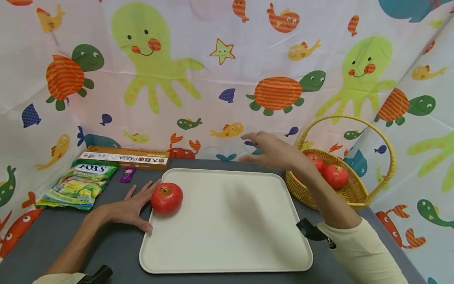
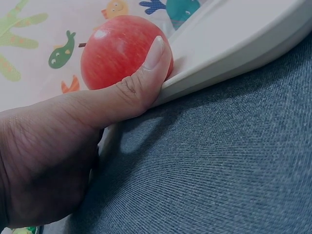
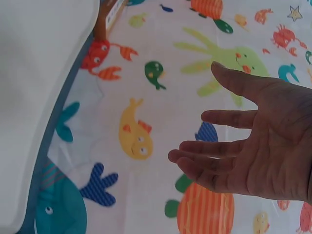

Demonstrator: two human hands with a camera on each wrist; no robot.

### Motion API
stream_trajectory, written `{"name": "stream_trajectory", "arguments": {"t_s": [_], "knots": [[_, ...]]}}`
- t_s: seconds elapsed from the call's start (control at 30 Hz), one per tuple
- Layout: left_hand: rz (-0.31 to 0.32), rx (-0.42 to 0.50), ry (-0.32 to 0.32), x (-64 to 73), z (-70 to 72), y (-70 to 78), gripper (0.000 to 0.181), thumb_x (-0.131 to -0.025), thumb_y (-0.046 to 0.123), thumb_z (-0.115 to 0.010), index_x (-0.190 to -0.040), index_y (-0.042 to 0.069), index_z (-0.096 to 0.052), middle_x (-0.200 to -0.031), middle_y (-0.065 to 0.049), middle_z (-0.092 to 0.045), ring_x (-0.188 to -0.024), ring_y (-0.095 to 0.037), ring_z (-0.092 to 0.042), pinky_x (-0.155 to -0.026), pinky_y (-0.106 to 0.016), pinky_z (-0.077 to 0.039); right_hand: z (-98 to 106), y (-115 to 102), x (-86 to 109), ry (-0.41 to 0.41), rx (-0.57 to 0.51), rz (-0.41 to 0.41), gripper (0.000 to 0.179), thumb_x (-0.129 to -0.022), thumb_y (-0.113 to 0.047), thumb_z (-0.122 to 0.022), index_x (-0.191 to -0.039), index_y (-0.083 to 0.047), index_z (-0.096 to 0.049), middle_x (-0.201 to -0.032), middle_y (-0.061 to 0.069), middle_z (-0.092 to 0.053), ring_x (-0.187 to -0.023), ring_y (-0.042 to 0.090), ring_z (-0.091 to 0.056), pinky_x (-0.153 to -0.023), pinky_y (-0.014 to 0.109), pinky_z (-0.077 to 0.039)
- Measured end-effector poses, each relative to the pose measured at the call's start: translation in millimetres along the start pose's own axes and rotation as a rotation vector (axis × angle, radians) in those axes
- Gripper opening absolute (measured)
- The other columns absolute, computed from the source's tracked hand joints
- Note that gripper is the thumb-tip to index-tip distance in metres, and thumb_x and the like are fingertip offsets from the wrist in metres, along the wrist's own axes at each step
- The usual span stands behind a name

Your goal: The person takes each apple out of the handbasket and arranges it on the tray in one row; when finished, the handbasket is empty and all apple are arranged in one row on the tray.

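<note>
- Apple [image 1: 166, 199] sits on the tray's [image 1: 220, 236] left side, beside my left hand [image 1: 133, 209].
- Its fingers spread at the rim, gripping nothing; apple contact I cannot tell.
- My right hand [image 1: 271, 149] hangs empty, fingers parted.
- Likely a steadying step; lifting the apple would call for curled fingers.

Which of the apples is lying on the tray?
The apple beside the left hand; the other visible apples sit in the yellow basket.
</note>
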State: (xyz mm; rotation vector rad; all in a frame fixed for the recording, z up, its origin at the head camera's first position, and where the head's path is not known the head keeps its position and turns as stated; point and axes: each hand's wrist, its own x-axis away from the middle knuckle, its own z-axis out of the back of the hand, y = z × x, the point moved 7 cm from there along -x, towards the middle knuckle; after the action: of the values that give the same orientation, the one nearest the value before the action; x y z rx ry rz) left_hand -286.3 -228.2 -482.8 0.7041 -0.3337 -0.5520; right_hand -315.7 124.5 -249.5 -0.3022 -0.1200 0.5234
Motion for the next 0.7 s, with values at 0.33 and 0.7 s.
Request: {"name": "stream_trajectory", "arguments": {"t_s": [0.33, 0.7], "knots": [[0.026, -0.018, -0.020, 0.4, 0.6, 5.0, 0.135, -0.070, 0.061, -0.085, -0.169, 0.015, -0.007, -0.175, -0.026, -0.002, -0.157, -0.057, 0.012, -0.115, -0.082, 0.020, 39, 45, 16.7, 0.041, -0.036, -0.087, 0.067, -0.101, -0.042, -0.068, -0.155, -0.009, -0.047, -0.144, 0.028, -0.059, -0.130, 0.046, -0.062, -0.094, 0.054, -0.063], [0.049, -0.022, -0.037, 3.7, 2.7, 9.3, 0.137, -0.069, 0.063, -0.085, -0.169, 0.011, -0.006, -0.176, -0.025, -0.001, -0.158, -0.056, 0.012, -0.117, -0.082, 0.018, 61, 99, 20.9, 0.057, 0.004, -0.163, 0.063, -0.101, -0.043, -0.067, -0.147, -0.001, -0.055, -0.130, 0.030, -0.067, -0.112, 0.041, -0.067, -0.087, 0.051, -0.063]]}}
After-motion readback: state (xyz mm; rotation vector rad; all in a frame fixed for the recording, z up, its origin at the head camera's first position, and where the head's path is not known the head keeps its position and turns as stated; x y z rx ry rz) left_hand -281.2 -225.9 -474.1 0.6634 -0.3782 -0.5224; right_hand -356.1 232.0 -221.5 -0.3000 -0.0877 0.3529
